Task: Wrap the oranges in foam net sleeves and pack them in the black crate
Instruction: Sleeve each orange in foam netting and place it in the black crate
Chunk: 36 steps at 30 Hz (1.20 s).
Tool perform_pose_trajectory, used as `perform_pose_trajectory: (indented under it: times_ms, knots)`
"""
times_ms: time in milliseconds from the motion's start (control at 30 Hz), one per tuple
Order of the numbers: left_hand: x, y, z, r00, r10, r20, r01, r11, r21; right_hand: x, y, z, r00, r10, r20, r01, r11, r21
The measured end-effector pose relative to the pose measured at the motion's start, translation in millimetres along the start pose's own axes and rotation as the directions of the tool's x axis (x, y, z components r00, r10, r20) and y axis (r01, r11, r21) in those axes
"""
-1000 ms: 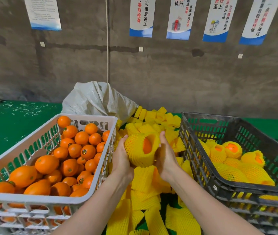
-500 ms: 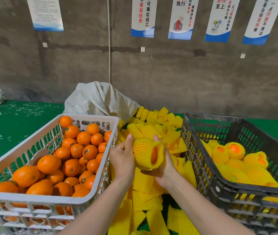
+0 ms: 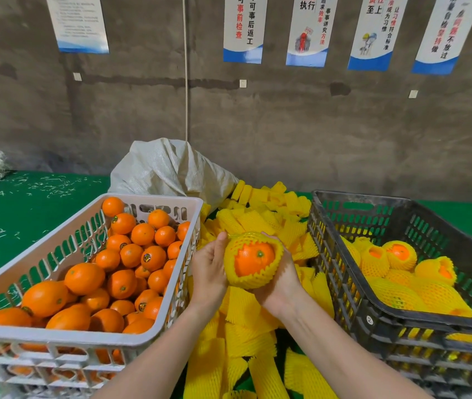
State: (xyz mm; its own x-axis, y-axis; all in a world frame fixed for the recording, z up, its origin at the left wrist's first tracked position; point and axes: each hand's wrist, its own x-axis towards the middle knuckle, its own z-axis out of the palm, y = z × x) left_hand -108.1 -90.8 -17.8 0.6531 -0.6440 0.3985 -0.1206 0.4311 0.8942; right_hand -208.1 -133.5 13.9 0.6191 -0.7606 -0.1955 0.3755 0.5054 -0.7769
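An orange wrapped in a yellow foam net sleeve (image 3: 253, 259) sits between both hands, its open end facing me. My right hand (image 3: 282, 279) cups it from below and behind, fingers curled round it. My left hand (image 3: 210, 267) lies flat against its left side, thumb up. A white crate (image 3: 148, 336) on the left holds several bare oranges (image 3: 131, 254). On the right, the black crate (image 3: 373, 318) holds several wrapped oranges (image 3: 400, 254). Loose yellow sleeves (image 3: 260, 214) are piled between the crates.
A white woven sack (image 3: 171, 168) lies behind the sleeve pile against the concrete wall. The table has a green cover (image 3: 27, 208) scattered with white shreds. Posters hang on the wall above.
The wrapped orange has turned so its open end faces me and has dropped slightly. My right hand has come under it, and my left hand has flattened against its side.
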Motion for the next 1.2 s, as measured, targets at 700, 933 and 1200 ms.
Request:
perform_pose_trajectory:
  times_ms: [700,933,1200]
  knots:
    - [7,9,-1,0.579,-0.637,0.509,0.773,0.627,-0.094,-8,3,-43,0.769,-0.523,0.368,0.588,0.354,-0.727]
    - [3,21,3,0.663,-0.649,0.372,0.696,0.718,0.011,-13,4,-50,0.834,-0.361,0.418,0.551,0.482,-0.682]
    - [1,43,56,0.687,-0.595,0.417,0.673,0.738,-0.054,-16,-27,-48,0.784,-0.557,0.273,0.568,0.469,-0.677]
